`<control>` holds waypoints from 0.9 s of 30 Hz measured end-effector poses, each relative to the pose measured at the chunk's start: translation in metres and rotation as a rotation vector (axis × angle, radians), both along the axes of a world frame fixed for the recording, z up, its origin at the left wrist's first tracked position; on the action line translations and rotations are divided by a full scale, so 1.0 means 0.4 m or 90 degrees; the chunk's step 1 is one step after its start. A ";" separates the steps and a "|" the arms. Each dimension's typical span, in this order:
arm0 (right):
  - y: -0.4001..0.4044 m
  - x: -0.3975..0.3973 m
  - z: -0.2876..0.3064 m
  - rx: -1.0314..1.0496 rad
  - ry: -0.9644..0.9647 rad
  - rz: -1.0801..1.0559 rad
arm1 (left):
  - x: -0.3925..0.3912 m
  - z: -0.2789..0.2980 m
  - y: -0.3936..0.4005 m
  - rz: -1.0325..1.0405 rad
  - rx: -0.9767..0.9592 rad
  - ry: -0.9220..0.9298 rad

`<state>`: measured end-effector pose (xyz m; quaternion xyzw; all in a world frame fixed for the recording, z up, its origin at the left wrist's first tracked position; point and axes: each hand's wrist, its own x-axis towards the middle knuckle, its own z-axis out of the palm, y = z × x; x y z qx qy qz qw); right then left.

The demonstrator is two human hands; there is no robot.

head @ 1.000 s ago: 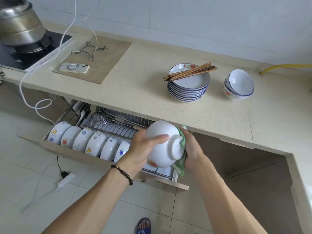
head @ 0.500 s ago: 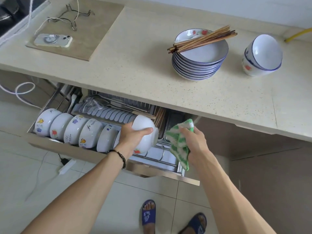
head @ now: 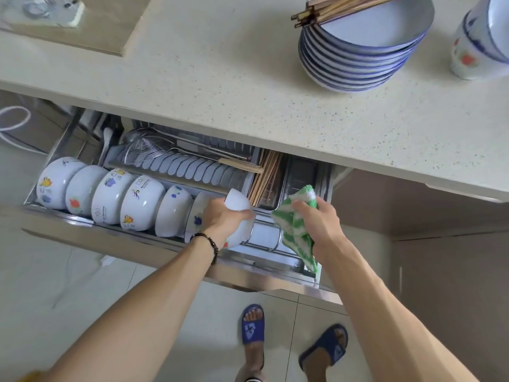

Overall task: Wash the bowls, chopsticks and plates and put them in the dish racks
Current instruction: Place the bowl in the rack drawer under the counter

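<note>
Left hand [head: 223, 217] is wrapped over the white bowl [head: 239, 216], fingers curled round its upturned base, and the bowl is now being lowered on its edge into the pull-out dish rack [head: 264, 238] at lower centre of the frame. A second earlier the same bowl was held up in front of the table edge and rubbed by both hands with the cloth; half a second ago it had been carried down toward the drawer. It has since been brought against the last of the row of bowls [head: 115, 195] standing on edge to its left — touching or just beside it, which cannot be told. Whether it is seated in the wires is hidden by the hand.

Right hand [head: 316, 220] has come off the bowl and is clenched round the green-and-white cloth [head: 296, 230], which hangs over the right end of the rack.

For the task, this bowl is judged wiped and nearly racked; only the release is left. More remains: at upper right, on the table [head: 192, 78], a stack of plates [head: 358, 59] is seen with chopsticks [head: 330, 8] laid across it, and two nested bowls [head: 479, 42] lie at the frame's right edge — none yet put away. Other chopsticks [head: 265, 175] are already held in the drawer's compartment behind the hands.
</note>
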<state>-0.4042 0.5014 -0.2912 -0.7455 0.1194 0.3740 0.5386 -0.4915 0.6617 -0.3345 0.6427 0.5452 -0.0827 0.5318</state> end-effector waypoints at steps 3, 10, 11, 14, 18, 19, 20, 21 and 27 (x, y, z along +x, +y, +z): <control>0.018 -0.002 -0.012 -0.001 0.001 0.023 | -0.003 -0.030 0.005 0.011 -0.001 0.029; 0.041 -0.013 -0.044 0.018 0.015 0.039 | 0.001 -0.046 0.001 -0.003 -0.020 0.097; 0.042 -0.013 -0.045 0.021 0.022 0.038 | -0.001 -0.045 0.001 -0.012 -0.017 0.105; 0.042 -0.012 -0.038 0.031 0.032 0.041 | -0.009 -0.025 -0.004 -0.053 0.009 0.117; 0.035 -0.008 -0.001 0.048 0.028 0.041 | -0.026 0.027 -0.024 -0.159 0.108 0.088; 0.032 -0.003 0.017 0.050 0.016 0.041 | -0.027 0.047 -0.032 -0.192 0.144 0.072; 0.026 0.004 0.034 0.055 0.007 0.039 | -0.026 0.070 -0.042 -0.230 0.184 0.054; 0.020 0.012 0.052 0.059 0.000 0.031 | -0.021 0.093 -0.052 -0.274 0.225 0.035; -0.053 0.086 0.207 0.105 -0.051 -0.040 | 0.061 0.254 -0.124 -0.486 0.448 -0.067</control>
